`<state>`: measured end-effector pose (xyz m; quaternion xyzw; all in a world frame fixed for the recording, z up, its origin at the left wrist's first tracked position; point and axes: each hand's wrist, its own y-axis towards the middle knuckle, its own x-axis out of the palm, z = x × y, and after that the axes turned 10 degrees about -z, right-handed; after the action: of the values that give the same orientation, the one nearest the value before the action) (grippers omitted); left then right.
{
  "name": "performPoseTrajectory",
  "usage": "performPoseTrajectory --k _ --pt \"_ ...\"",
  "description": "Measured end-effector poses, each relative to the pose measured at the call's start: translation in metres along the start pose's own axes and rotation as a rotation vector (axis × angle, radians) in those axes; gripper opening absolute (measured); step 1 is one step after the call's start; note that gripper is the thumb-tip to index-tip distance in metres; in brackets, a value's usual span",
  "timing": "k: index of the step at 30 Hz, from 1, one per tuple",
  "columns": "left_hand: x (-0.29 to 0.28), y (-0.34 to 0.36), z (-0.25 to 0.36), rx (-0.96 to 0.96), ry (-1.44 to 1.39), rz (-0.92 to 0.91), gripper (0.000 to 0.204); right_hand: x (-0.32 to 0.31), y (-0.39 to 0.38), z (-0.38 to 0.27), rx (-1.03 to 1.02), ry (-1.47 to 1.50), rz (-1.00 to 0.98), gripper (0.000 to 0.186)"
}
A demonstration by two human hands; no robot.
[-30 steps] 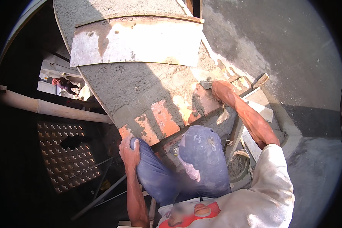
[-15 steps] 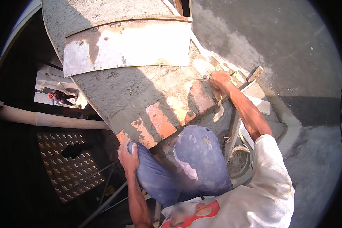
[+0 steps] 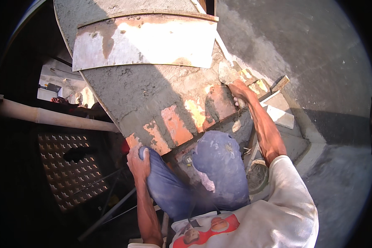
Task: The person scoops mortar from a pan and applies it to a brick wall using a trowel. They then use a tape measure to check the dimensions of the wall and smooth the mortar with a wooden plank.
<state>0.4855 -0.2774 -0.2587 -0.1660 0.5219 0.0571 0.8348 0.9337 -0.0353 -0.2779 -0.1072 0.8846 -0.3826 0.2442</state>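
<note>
My right hand (image 3: 242,91) is closed around the handle of a trowel (image 3: 226,73). The trowel's blade rests on or just over wet mortar at the right end of a row of bricks. Those orange bricks (image 3: 176,125) lie side by side along the near edge of a mortar-covered slope (image 3: 140,93), partly smeared with grey mortar. My left hand (image 3: 139,162) lies on my left knee beside the leftmost brick, its thumb apart and nothing held. Some of its fingers are hidden at the knee's far side.
A curved pale board (image 3: 153,43) lies across the slope above the bricks. A bucket (image 3: 258,175) with mortar stands by my right knee. Wood pieces (image 3: 280,84) sit at right. A bamboo pole (image 3: 58,121) and perforated panel (image 3: 68,169) are at left. A person (image 3: 60,100) shows partly beyond.
My right hand has turned and shifted slightly, and the trowel blade now shows more plainly. My left hand stays at the knee. The distant person is now mostly hidden; the whole view has shifted a little.
</note>
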Motion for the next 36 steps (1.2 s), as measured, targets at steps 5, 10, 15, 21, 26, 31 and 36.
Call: performPoseTrajectory --k 5,10,15,21,26,31,36 --pt "-0.002 0.002 0.003 -0.018 0.016 0.003 0.043 0.071 0.015 0.011 -0.135 -0.213 -0.047 0.041" --pt "-0.002 0.003 0.003 -0.024 0.010 -0.013 0.044 0.114 0.011 -0.003 -0.471 -0.758 -0.178 0.032" --pt "0.006 0.007 0.006 -0.006 0.000 -0.023 0.045 0.147 0.029 0.012 -0.564 -0.918 0.038 0.024" --pt "0.001 0.000 0.003 -0.029 -0.030 -0.023 0.045 0.032 0.010 0.019 -0.327 -0.891 0.237 0.025" --pt "0.000 0.004 0.005 -0.021 -0.029 -0.027 0.045 -0.020 0.037 0.048 -0.331 -0.946 0.420 0.025" --pt "0.000 0.002 0.003 -0.027 -0.007 -0.015 0.044 -0.011 0.052 0.035 -0.446 -1.022 0.461 0.023" --pt "0.000 0.003 -0.002 -0.011 -0.008 -0.020 0.044 -0.019 0.071 0.030 -0.297 -0.793 0.421 0.024"
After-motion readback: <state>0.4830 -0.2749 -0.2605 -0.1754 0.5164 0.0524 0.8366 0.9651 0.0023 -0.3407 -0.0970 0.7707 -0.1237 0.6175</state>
